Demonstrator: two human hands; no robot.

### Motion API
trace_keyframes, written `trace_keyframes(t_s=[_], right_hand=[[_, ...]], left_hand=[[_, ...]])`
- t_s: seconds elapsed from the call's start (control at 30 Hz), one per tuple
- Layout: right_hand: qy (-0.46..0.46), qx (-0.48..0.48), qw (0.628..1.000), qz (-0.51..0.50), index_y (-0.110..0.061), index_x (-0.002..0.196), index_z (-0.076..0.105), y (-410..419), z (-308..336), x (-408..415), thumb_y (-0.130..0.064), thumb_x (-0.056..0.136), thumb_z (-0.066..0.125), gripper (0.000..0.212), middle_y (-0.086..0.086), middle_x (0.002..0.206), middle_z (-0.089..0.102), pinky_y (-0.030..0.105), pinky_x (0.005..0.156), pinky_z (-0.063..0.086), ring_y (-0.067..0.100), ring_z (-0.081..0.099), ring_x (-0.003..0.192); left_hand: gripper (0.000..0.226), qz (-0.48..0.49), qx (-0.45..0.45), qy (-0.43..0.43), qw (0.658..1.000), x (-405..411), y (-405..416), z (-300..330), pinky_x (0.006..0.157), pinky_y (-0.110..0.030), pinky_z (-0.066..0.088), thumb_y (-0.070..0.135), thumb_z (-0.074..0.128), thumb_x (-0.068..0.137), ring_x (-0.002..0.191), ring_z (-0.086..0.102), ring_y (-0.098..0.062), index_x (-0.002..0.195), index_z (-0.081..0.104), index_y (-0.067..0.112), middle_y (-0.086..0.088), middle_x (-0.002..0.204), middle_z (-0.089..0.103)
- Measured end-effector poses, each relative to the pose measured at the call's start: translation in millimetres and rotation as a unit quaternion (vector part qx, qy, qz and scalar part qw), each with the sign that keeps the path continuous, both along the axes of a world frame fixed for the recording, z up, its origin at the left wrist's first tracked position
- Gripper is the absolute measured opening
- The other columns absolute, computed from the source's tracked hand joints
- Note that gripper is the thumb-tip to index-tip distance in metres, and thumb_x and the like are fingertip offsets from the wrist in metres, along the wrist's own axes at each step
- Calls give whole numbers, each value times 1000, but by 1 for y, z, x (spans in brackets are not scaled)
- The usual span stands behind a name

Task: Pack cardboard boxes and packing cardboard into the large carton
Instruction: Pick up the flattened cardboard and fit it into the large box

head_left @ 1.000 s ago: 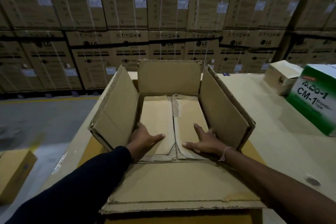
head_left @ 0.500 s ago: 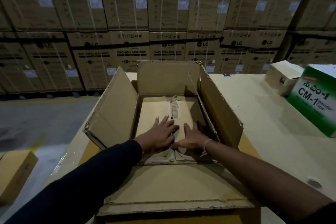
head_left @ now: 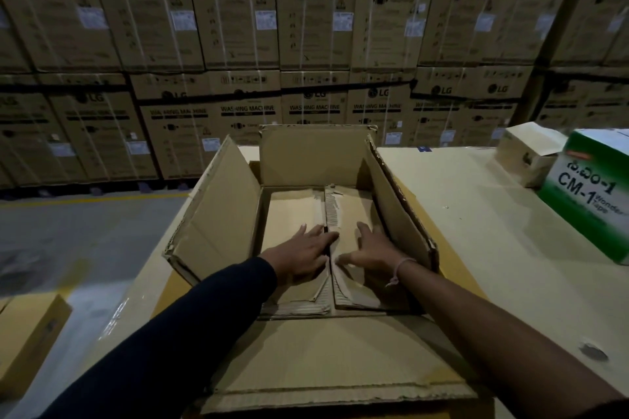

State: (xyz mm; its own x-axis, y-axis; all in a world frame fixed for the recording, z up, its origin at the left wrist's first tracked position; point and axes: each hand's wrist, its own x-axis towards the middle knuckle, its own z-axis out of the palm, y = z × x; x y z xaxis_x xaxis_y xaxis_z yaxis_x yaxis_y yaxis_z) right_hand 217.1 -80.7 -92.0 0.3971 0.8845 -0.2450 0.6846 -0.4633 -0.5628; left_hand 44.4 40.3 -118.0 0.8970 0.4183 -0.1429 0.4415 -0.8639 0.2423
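Observation:
A large brown carton (head_left: 401,214) stands open on the table in front of me, its four flaps spread outward. On its floor lie two flat pieces of packing cardboard (head_left: 292,211) side by side, with a torn corrugated strip along the seam between them. My left hand (head_left: 299,257) lies flat on the left piece, fingers spread. My right hand (head_left: 369,250) presses flat on the right piece, a thin band on its wrist. Neither hand grips anything.
A green and white CM-1 tape box (head_left: 592,194) and a small brown box (head_left: 526,155) sit at the table's right back. Another brown box (head_left: 29,337) stands low at the left. Stacked washing-machine cartons (head_left: 306,27) wall off the back.
Both hands slid from the near edge of the cardboard pieces toward the middle seam and a little deeper into the carton. The right flap swung more upright. My view tilted up.

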Motion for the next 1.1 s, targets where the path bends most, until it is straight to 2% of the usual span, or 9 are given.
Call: trace_keyframes(t_s=[0.2,0.3,0.4,0.5,0.57,0.67,0.83,0.93,1.1], right_hand=[[111,134,983,-50,-18,155,45,-11,29,18,-63,85,76,89,8,152,55,44,111,49,24,58,132],[203,195,959,-42,-26,149,50,-19,58,23,-63,81,80,83,-3,142,60,39,99,55,14,62,119],[14,110,993,-47,-23,165,20,-9,79,30,-37,85,84,104,10,164,30,47,114,44,33,43,144],[-158,17,987,-9,-24,168,8,-6,96,37,-6,91,72,102,21,170,13,50,119,40,41,33,150],[-334,-10,941,50,-20,167,16,-12,97,47,0,93,59,88,22,171,13,49,124,31,41,24,155],[-519,-49,844,126,-15,147,53,-21,95,57,-11,102,51,45,20,170,19,54,127,20,43,13,157],[-594,-126,772,188,-19,119,72,-16,81,49,-21,107,48,27,12,146,56,61,128,5,33,43,145],[-559,-148,793,194,-19,122,71,-6,74,44,-16,107,46,29,7,135,64,52,127,20,24,61,126],[-431,-176,859,215,-20,141,62,12,58,48,-12,96,65,46,7,140,62,44,120,34,28,56,134]], left_hand=[[100,-19,5,-142,990,17,0,13,129,-50,5,26,61,93,160,1,-27,164,-8,34,-11,172,11],[106,-39,7,-179,983,37,-7,26,125,-48,27,28,70,89,148,35,-29,164,-5,35,-8,167,25],[108,-60,-14,-116,991,53,-16,28,116,-46,42,31,72,91,132,50,-27,164,-8,35,-6,166,27],[89,-82,20,45,995,53,-18,23,125,-55,23,35,69,93,133,53,-26,164,17,30,-6,150,53],[47,-93,86,100,987,46,-12,27,127,-58,12,38,65,96,118,63,-23,140,58,23,-3,122,70],[28,-58,138,121,981,39,-3,49,127,-54,17,40,60,99,100,68,-21,114,68,18,-2,103,71],[40,-6,263,152,953,34,5,101,104,-45,46,50,59,99,91,65,-24,117,65,14,-4,101,70],[41,52,259,250,932,13,25,123,108,-51,43,52,77,86,87,58,-21,106,67,18,3,89,62],[73,215,164,323,907,-56,63,116,111,-45,47,38,87,79,126,60,-27,143,57,17,-4,136,63]])
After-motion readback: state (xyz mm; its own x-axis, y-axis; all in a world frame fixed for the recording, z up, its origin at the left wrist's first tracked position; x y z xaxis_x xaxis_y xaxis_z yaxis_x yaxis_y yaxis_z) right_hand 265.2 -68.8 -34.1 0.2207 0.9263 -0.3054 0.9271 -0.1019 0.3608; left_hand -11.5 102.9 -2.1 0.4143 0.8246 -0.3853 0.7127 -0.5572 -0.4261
